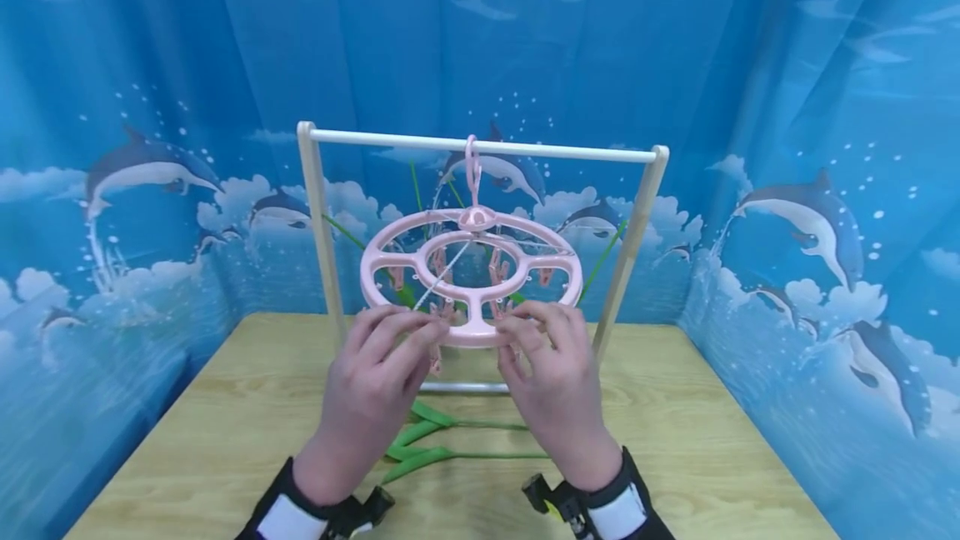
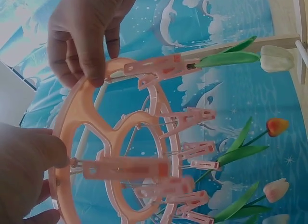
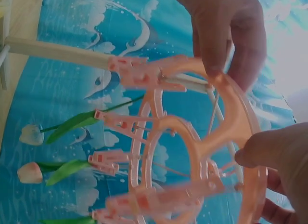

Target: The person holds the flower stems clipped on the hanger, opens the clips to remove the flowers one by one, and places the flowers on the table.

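Observation:
A round pink plastic clip hanger [image 1: 477, 333] hangs by its hook from the bar of a wooden rack. My left hand [image 1: 373, 382] pinches its front rim left of centre, thumb and fingers on either side. Right of centre, my right hand [image 1: 557, 382] pinches the same rim. Pink clothespins [image 2: 195, 117] dangle around the ring. Several clothespins grip artificial tulips by their stems, heads downward: a white tulip [image 2: 276, 59] and an orange tulip [image 2: 277, 127] show in the left wrist view, a pale pink tulip [image 3: 30, 172] in the right wrist view.
The rack [image 1: 637, 232] stands on a wood-grain table [image 1: 675, 440], its lower crossbar [image 1: 465, 387] behind my hands. Green tulip stems with leaves [image 1: 420, 461] lie on the table beneath the hanger. A blue dolphin-print curtain [image 1: 480, 40] surrounds the table's back and sides.

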Demonstrator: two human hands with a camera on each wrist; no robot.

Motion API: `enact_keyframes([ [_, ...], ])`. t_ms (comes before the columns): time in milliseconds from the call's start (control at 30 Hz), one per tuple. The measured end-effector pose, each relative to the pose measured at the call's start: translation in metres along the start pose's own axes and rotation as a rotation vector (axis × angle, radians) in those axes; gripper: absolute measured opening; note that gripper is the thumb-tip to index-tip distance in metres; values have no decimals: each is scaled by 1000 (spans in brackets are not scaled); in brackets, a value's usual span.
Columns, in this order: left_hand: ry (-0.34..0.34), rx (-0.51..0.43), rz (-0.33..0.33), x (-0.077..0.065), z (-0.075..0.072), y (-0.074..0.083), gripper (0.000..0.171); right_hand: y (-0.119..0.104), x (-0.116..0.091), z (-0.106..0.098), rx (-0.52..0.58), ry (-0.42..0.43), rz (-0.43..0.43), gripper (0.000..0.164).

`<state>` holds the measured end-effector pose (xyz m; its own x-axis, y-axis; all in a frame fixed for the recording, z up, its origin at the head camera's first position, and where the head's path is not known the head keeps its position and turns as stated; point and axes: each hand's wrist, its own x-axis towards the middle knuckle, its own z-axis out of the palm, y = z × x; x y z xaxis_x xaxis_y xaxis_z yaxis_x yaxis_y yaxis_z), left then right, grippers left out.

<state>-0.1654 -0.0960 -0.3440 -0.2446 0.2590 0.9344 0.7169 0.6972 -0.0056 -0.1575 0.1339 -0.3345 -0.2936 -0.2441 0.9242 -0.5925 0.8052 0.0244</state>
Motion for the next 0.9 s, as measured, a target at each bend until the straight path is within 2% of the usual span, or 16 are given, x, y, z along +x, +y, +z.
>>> enact_keyframes([
  [300, -3, 6, -68, 1, -4, -12, 30, 12, 1, -2, -11, -46, 90, 34],
  [500, -22, 17, -96, -3, -12, -11, 26, 4, 0, 1, -1, -39, 42, 31],
  [700, -2, 3, -38, -2, -9, -7, 34, -2, 2, 1, 17, 4, 9, 34],
  [900, 52, -20, 25, 2, -2, 0, 36, -6, 4, 1, 23, 62, -40, 33],
])
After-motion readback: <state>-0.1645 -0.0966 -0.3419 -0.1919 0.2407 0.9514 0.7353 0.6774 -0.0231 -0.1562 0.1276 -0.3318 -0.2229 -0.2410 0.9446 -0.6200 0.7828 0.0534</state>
